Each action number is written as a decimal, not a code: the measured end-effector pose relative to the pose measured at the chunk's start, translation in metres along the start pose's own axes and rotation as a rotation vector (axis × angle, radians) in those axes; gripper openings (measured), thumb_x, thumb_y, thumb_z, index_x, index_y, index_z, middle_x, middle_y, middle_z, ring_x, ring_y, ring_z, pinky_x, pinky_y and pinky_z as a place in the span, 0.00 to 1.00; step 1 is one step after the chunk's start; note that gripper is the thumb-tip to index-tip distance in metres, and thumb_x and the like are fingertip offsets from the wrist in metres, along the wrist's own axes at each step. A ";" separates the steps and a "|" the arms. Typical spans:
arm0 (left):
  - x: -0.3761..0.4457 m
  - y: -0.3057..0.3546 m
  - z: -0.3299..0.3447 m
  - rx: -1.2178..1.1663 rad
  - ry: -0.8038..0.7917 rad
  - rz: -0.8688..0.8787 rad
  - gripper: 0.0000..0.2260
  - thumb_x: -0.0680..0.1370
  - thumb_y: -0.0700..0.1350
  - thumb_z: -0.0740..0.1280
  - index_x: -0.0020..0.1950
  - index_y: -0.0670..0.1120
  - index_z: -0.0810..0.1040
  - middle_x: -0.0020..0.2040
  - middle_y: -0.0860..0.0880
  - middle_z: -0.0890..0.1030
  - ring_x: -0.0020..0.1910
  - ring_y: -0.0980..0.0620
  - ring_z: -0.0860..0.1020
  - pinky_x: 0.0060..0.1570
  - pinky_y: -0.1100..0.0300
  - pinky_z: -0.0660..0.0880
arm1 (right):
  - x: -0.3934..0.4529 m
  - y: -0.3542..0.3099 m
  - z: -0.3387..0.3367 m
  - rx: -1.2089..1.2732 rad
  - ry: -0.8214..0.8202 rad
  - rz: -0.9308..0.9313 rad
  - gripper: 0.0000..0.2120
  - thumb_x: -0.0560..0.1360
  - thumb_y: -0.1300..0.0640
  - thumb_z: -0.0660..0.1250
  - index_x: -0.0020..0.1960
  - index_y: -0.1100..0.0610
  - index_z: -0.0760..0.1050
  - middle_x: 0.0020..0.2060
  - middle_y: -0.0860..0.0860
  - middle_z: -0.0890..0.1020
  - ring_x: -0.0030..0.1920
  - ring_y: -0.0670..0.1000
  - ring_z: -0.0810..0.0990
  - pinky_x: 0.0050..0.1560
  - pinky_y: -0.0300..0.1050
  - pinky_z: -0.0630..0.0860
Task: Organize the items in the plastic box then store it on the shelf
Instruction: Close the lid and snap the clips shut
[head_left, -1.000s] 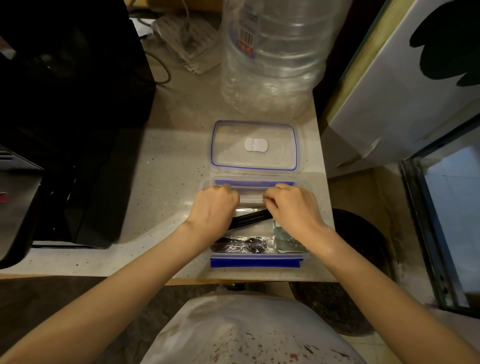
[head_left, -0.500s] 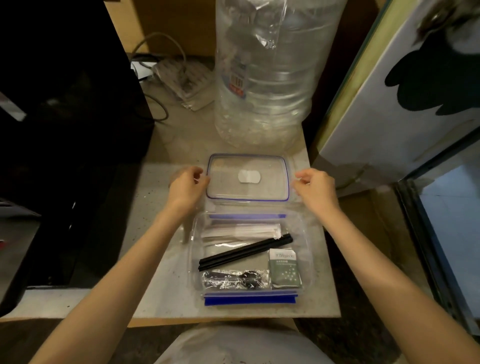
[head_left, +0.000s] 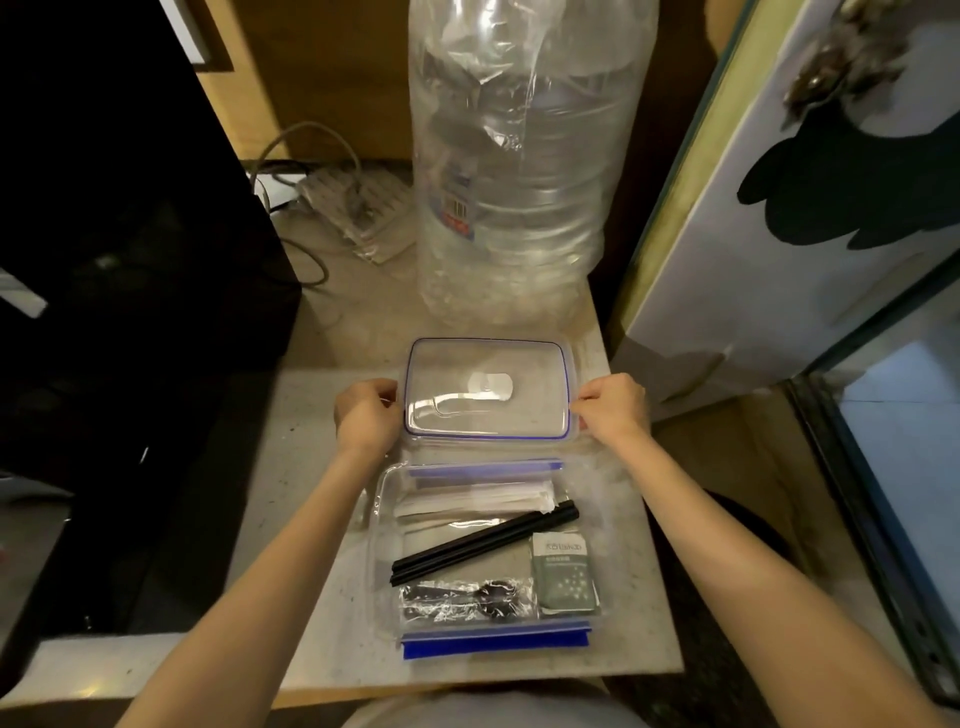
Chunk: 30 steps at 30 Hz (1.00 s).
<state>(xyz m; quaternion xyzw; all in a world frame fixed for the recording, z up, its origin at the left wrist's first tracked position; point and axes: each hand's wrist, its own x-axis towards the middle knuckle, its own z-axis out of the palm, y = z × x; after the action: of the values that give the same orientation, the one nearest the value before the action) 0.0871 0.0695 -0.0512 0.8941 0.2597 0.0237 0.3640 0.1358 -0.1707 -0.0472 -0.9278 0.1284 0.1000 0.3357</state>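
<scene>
A clear plastic box (head_left: 382, 551) with blue clips lies open on the counter near its front edge. Inside it are white wrapped packets (head_left: 467, 501), black chopsticks (head_left: 483, 543) lying diagonally, a wrapped black spoon (head_left: 467, 603) and a small green sachet (head_left: 566, 577). Just behind the box lies its clear lid (head_left: 488, 410) with a blue seal. My left hand (head_left: 366, 415) grips the lid's left edge. My right hand (head_left: 613, 408) grips the lid's right edge.
A large clear water bottle (head_left: 519, 166) stands right behind the lid. A black appliance (head_left: 130, 260) fills the left side. Cables and a power strip (head_left: 353, 208) lie at the back. A white panel (head_left: 810, 208) leans on the right, past the counter's edge.
Both hands left the inside of the box and moved back to the lid's two sides, where they now grip it. The camera view tilted upward.
</scene>
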 end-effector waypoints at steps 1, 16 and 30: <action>-0.004 0.002 0.000 -0.039 0.038 0.005 0.07 0.73 0.38 0.66 0.44 0.45 0.84 0.40 0.42 0.85 0.42 0.43 0.82 0.43 0.57 0.77 | 0.000 0.001 -0.001 0.026 0.009 0.007 0.05 0.69 0.64 0.70 0.37 0.66 0.81 0.38 0.62 0.85 0.40 0.59 0.84 0.45 0.49 0.81; -0.076 0.024 -0.045 -0.987 0.232 -0.035 0.14 0.77 0.35 0.59 0.38 0.47 0.80 0.39 0.46 0.80 0.42 0.52 0.79 0.49 0.60 0.76 | -0.089 0.002 -0.038 1.111 0.090 0.046 0.12 0.80 0.59 0.58 0.40 0.53 0.75 0.45 0.56 0.80 0.52 0.56 0.80 0.55 0.46 0.76; -0.148 -0.025 -0.040 -0.932 0.071 -0.060 0.05 0.78 0.37 0.62 0.48 0.44 0.77 0.34 0.58 0.83 0.32 0.67 0.80 0.28 0.74 0.76 | -0.136 0.040 -0.019 1.032 -0.072 -0.018 0.06 0.77 0.59 0.61 0.51 0.56 0.76 0.50 0.55 0.81 0.54 0.55 0.80 0.49 0.49 0.77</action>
<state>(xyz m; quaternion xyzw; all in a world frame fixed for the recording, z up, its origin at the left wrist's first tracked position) -0.0610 0.0390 -0.0172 0.6260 0.2595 0.1580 0.7182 -0.0030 -0.1895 -0.0196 -0.6383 0.1412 0.0525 0.7549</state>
